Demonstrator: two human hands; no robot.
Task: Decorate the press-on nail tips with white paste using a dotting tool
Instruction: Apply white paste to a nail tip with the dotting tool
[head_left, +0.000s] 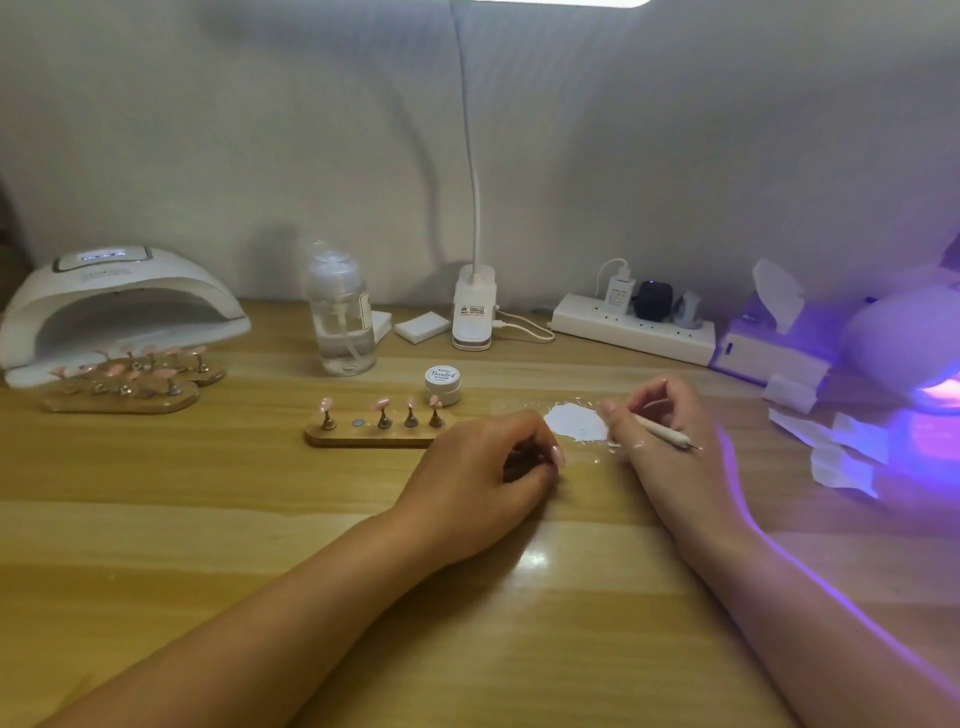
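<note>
A wooden holder (363, 439) carries several pink nail tips (383, 404) on small metal stands, with one bare slot (357, 423). Just right of it, my left hand (483, 467) rests on the table with its fingers curled round a small dark stand (522, 464), mostly hidden; a pink nail shows at the fingertips. My right hand (660, 426) grips the dotting tool (667, 434), its back end pointing right and its front end hidden at my fingertips beside a patch of white paste (576, 422) smeared on the table. The lidded white paste jar (442, 383) stands behind.
At the left stand a white nail lamp (119, 306) and two more wooden holders (124, 387) of pink tips. At the back are a clear pump bottle (342, 317), sponge blocks (422, 328), a clip lamp base (474, 312) and a power strip (631, 327). A glowing purple lamp (914, 358) and tissues (841, 452) lie right.
</note>
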